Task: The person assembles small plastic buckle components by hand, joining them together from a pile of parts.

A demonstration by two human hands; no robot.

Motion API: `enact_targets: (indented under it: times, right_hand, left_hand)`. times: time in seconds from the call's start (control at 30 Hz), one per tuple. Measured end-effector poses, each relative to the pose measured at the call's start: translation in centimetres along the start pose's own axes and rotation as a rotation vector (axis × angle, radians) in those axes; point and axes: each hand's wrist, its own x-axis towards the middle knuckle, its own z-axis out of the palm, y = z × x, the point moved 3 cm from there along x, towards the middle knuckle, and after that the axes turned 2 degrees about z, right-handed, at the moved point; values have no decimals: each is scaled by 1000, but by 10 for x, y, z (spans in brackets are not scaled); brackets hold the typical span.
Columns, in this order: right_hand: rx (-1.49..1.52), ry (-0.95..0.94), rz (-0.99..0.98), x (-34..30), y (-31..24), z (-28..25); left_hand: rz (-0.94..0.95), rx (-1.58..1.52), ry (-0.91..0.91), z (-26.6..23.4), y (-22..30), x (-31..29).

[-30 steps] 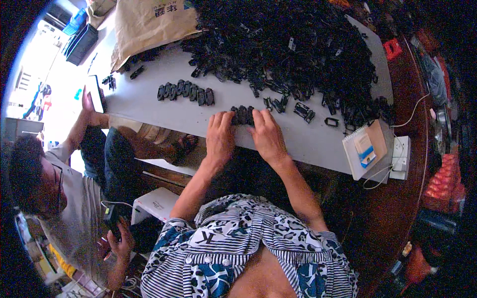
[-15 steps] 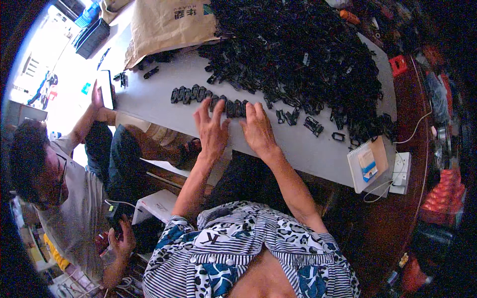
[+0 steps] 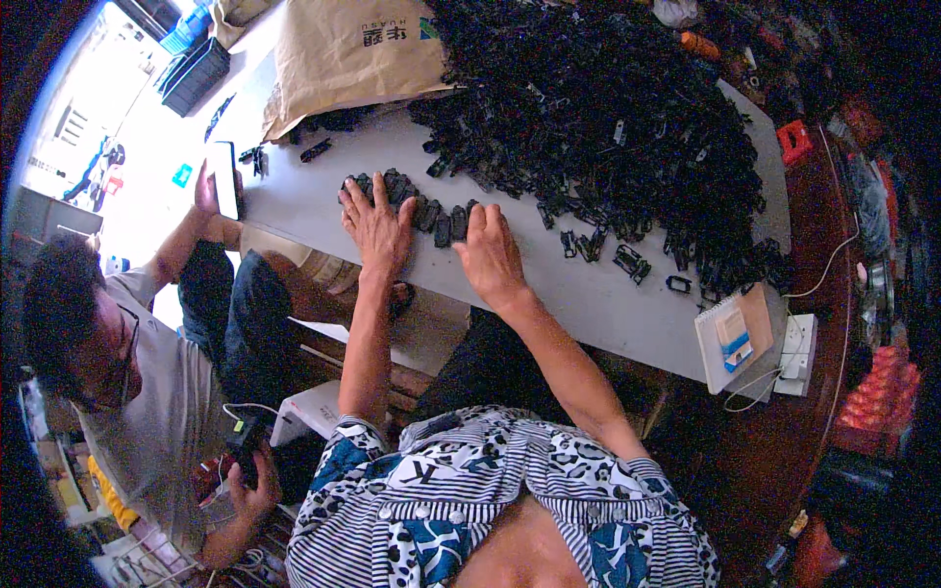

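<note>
Black parts (image 3: 443, 227) lay in a row on the counter (image 3: 608, 314), upper middle of the frame, left hand (image 3: 380, 237) spread open over its left, right hand (image 3: 493, 260) at its right end, grip impossible to tell

Brown sack (image 3: 343, 64) 11 o'clock | dark crate (image 3: 196, 78) 10 | co-worker (image 3: 167, 377), grey shirt, 8–9 | spiral notepad (image 3: 713, 345) 3 | white power strip (image 3: 801, 338) near it, 3 | red plastic piece (image 3: 795, 143) 2 | orange object (image 3: 699, 45) 1, maybe a roll, dim
</note>
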Motion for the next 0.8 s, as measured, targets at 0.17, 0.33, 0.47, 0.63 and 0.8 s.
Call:
enact_targets:
  times: [0.17,0.33,0.47,0.63,0.8]
  right_hand:
    - [-30,111,-21,8,-11,16]
    - [5,69,2,15,-15,23]
    - [51,140,-8,-5,4,-14]
    - [-135,282,61,-43,71,-72]
    - [-91,397,157,-80,117,-110]
  left_hand:
    - [21,-1,11,-3,-11,13]
    - [16,-16,-7,0,-25,21]
    - [128,-118,190,-9,-21,11]
    - [451,-285,187,-23,49,-36]
    - [790,-459,10,-7,152,-74]
